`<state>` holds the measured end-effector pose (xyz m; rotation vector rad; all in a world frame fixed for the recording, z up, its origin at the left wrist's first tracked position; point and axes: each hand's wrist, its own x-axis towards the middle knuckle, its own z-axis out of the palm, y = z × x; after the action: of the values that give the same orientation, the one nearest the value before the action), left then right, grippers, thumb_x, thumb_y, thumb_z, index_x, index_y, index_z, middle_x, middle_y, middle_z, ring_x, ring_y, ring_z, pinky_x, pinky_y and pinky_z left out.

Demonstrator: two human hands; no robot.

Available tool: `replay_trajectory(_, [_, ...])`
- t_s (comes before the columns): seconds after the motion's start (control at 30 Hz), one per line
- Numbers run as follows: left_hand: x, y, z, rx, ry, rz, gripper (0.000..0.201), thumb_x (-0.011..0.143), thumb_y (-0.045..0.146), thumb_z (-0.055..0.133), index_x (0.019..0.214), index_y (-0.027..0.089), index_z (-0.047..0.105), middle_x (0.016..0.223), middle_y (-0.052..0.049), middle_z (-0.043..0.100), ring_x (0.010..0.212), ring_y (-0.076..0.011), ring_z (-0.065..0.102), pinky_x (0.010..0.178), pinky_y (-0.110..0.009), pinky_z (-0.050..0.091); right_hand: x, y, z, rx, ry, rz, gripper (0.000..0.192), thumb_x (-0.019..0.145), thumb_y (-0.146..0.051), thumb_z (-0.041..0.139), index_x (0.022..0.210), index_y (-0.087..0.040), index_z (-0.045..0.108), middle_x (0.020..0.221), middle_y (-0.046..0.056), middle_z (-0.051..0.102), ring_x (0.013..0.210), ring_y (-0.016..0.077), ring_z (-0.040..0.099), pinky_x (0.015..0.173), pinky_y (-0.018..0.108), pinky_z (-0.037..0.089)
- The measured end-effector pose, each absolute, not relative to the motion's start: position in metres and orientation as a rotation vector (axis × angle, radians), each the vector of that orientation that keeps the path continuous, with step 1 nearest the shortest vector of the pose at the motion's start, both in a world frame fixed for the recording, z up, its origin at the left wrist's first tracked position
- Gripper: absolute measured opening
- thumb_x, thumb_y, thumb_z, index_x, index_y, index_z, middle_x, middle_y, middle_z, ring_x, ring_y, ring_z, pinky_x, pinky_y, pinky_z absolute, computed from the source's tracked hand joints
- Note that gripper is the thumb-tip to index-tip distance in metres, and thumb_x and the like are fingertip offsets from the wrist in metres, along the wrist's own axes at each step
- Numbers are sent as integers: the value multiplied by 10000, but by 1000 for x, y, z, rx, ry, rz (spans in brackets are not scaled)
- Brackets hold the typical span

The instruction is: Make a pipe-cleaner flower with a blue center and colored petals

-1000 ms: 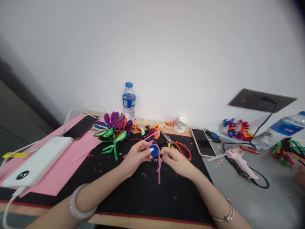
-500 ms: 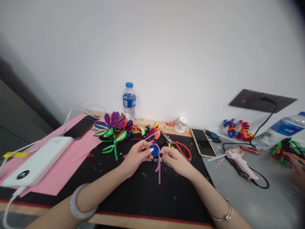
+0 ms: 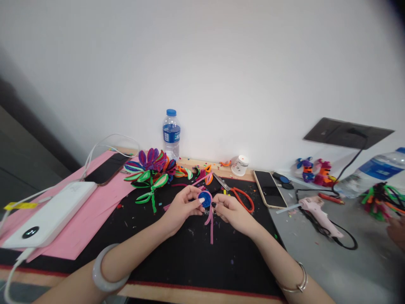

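In the head view, my left hand (image 3: 186,204) pinches a round blue disc (image 3: 205,198) that looks like a bottle cap, with the thumb on its face. A pink pipe cleaner (image 3: 211,230) curves over the disc's upper edge, and its loose ends hang below. My right hand (image 3: 232,211) is closed, thumb and finger pinching the pink strip at the disc's right side. More pink pipe cleaners (image 3: 202,180) lie just behind my hands. Scissors (image 3: 242,198) with orange handles rest behind my right hand.
Pipe-cleaner flowers (image 3: 153,169) and a water bottle (image 3: 171,135) stand at back left. A power bank (image 3: 52,213) lies on pink paper (image 3: 76,236). To the right are a paper cup (image 3: 239,166), a phone (image 3: 270,190), a glue gun (image 3: 321,217) and another person's hand (image 3: 397,230).
My hands hardly move; the disc and pink strip stay in place. The other person's hand at the right edge has moved a little, and digits now show on the power bank's display.
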<state>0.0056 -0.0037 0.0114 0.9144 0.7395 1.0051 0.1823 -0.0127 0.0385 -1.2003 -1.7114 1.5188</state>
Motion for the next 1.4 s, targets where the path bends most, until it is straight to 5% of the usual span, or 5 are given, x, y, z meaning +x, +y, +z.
replay_trajectory(0.63, [3,-5,14,1022,712,869,380,702,251,633,1059,218,507,758,9,552,594,-92,564,552,-207,445,186,-12,38,-1159,-1734,1543,89,812,-215,423,738,-168,440,546,-79,331,438,49,249,409,193,171])
replay_trajectory(0.9, [4,-2,12,1234,713,853,277,723,237,612,983,163,553,675,23,531,492,-48,431,466,-173,337,189,-11,42,-1198,-1826,1457,93,803,-212,443,731,-160,471,544,-74,332,468,55,281,441,187,200])
replay_trajectory(1.4, [4,1,8,1201,746,931,229,711,200,620,918,141,542,719,4,563,553,-66,462,515,-185,359,196,-9,47,-1224,-2129,1173,137,825,-161,383,703,-165,446,618,-54,352,563,81,321,530,206,261])
